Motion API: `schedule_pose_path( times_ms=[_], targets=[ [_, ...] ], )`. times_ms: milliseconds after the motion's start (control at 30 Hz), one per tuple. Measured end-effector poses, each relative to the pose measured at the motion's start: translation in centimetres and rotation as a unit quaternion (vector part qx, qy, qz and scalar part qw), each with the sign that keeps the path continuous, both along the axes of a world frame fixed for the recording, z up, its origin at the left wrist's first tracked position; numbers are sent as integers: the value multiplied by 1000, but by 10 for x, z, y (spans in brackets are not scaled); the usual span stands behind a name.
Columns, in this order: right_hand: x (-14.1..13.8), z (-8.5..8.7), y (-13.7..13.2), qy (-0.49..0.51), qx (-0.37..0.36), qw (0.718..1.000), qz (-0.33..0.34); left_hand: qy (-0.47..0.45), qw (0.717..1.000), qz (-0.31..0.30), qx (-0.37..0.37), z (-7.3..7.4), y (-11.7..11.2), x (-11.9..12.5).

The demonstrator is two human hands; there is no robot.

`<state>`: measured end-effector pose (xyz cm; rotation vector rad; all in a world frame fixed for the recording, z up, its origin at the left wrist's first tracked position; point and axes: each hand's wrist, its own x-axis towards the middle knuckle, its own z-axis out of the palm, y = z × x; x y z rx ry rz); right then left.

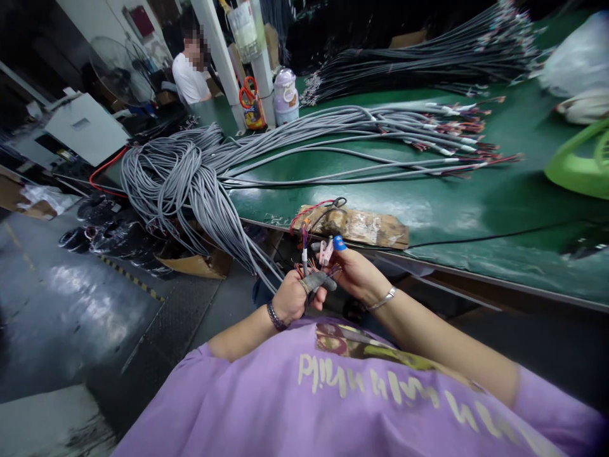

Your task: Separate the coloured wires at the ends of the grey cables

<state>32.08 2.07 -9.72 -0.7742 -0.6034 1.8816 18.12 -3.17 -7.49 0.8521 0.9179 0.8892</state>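
Note:
My left hand [292, 297] is closed around a bunch of cable ends just off the bench edge; grey covers wrap some of its fingertips. Thin coloured wires [334, 270] fan out of its grip toward my right hand [359, 274]. A blue cover sits on the right thumb, which is beside a pink clip [326, 252]. The right fingers are curled together, and what they pinch is hidden. Just above my hands, an orange connector [306, 223] with coloured leads hangs by a worn wooden block [380, 228] on the bench edge.
Long grey cables [190, 171] drape across the green bench [476, 222] and over its front edge. Black cables [419, 63] lie behind. A lilac bottle [286, 98], orange-handled scissors [248, 95] and a green plastic item [578, 162] stand around. A person [190, 73] is at the far left.

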Motion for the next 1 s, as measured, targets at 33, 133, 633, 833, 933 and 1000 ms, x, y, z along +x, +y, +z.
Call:
schedule_pose_path(
  times_ms=[33,133,633,833,933,1000],
  targets=[
    [0,1,0,-2,0,1000,-1,0,1000,5,0,0,0,0],
    [-1,2,1,-10,5,1000,-7,4,1000,7,-7,-1,0,1],
    [5,12,-5,3,-36,998,50,38,999,2,-2,-4,-7,-2],
    [8,13,-3,-25,-32,998,39,57,998,9,13,-6,-17,-4],
    [8,10,-3,-47,-17,998,30,52,998,31,28,-8,-17,-4],
    [8,7,-5,-79,23,997,9,49,997,39,34,-9,-15,-3]
  ],
)
